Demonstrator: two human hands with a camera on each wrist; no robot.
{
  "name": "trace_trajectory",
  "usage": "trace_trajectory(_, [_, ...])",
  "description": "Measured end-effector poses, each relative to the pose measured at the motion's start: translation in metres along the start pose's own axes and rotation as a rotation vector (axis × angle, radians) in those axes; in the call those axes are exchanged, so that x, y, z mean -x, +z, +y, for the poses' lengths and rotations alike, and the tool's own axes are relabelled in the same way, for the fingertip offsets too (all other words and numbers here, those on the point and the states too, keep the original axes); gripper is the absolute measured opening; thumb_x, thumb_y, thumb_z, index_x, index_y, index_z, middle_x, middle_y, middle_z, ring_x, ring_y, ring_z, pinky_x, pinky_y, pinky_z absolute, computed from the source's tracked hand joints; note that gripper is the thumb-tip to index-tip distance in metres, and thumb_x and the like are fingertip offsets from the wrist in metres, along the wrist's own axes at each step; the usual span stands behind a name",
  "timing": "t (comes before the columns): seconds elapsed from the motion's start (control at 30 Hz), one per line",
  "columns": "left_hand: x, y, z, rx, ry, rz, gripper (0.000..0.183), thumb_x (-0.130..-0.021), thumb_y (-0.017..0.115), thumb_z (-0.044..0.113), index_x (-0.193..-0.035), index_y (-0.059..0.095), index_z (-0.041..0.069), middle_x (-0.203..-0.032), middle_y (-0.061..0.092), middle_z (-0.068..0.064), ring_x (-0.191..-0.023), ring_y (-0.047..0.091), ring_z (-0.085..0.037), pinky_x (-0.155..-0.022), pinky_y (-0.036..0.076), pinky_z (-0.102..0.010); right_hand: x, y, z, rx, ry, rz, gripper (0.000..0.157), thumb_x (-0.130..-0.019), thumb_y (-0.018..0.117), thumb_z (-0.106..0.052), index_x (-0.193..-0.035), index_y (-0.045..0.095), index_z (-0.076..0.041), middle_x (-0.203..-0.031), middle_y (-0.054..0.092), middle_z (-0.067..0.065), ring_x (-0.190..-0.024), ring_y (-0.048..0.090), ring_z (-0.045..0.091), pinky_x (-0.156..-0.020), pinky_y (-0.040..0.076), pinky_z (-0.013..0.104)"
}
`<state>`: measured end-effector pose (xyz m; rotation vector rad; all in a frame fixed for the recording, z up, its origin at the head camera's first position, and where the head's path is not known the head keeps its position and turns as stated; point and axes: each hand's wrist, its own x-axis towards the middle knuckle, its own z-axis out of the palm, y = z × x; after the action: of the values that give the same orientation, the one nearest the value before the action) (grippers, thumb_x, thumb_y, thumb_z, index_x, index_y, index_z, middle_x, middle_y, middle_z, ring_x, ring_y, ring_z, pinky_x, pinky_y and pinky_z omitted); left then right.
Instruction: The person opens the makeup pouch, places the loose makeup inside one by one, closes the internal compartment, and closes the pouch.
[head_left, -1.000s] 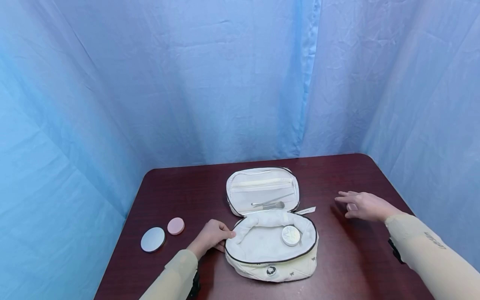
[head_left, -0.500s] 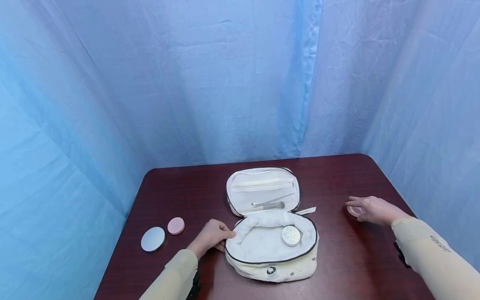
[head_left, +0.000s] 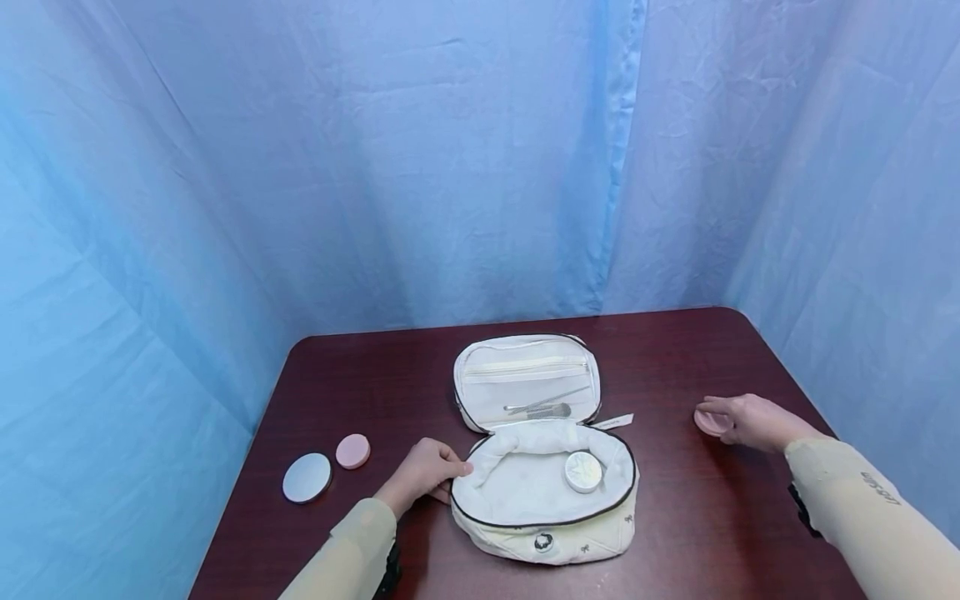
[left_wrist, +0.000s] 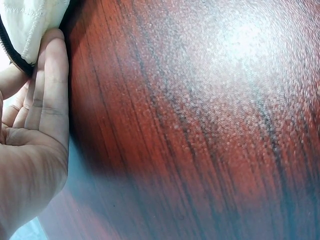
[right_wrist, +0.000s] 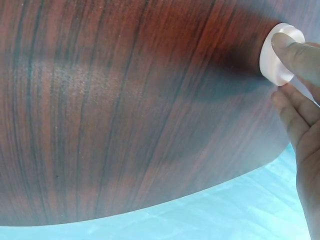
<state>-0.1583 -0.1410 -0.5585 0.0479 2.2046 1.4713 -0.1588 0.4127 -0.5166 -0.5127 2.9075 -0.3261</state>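
A white cosmetic bag (head_left: 543, 540) stands unzipped on the table, its lid folded back. My left hand (head_left: 424, 473) pinches the bag's left rim between thumb and fingers; the left wrist view shows the fingers (left_wrist: 54, 85) along the outside of its wall. Inside the bag, toward the right, lies a round silver tin (head_left: 582, 472). Far to the right, my right hand (head_left: 757, 423) holds a small round pink compact (head_left: 708, 422) low at the tabletop. Seen in the right wrist view, the thumb (right_wrist: 300, 57) lies over the compact and the other fingers are at its edge.
Left of the bag lie a second pink compact (head_left: 352, 452) and a larger round silver-topped case (head_left: 307, 478). Makeup brushes (head_left: 547, 411) sit in the lid's clear pocket. A zip tag (head_left: 613, 422) sticks out rightward. Blue curtains (head_left: 465, 167) surround the dark red table (head_left: 375, 375).
My right hand has moved a little right and toward me with the pink compact, coming down to the tabletop. The left hand keeps its pinch on the bag's rim.
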Motion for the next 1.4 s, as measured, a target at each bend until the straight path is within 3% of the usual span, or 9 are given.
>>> trace_trajectory(0.27, [0.001,0.0,0.0,-0.01,-0.001,0.004,0.019,-0.089,0.08,0.016,-0.087,0.074,-0.002,-0.07,0.067,-0.007,-0.05,0.065,-0.014,-0.058,0.062,-0.042,-0.002,0.005,0.002,-0.028,0.0,0.036,0.04,-0.09,0.074,-0.006,-0.129,0.067,-0.002,-0.12,0.07,0.017,-0.108,0.067,0.038,-0.085,0.057,0.054])
trace_trajectory(0.7, [-0.001,0.0,0.0,-0.005,0.004,0.004,0.019,-0.088,0.08,0.016,-0.087,0.074,-0.002,-0.069,0.067,-0.006,-0.05,0.065,-0.015,-0.056,0.061,-0.042,-0.003,0.008,-0.001,-0.04,0.071,0.056,0.036,-0.095,0.066,-0.009,-0.13,0.064,0.002,-0.12,0.068,0.026,-0.111,0.064,0.046,-0.089,0.054,0.06])
trace_trajectory(1.4, [-0.001,0.0,-0.002,-0.014,0.003,0.008,0.02,-0.089,0.08,0.017,-0.086,0.074,-0.001,-0.069,0.066,-0.006,-0.05,0.063,-0.013,-0.057,0.061,-0.041,-0.005,0.013,0.001,0.002,0.042,0.042,0.043,-0.088,0.073,-0.003,-0.129,0.062,0.005,-0.114,0.07,0.023,-0.103,0.068,0.04,-0.086,0.055,0.058])
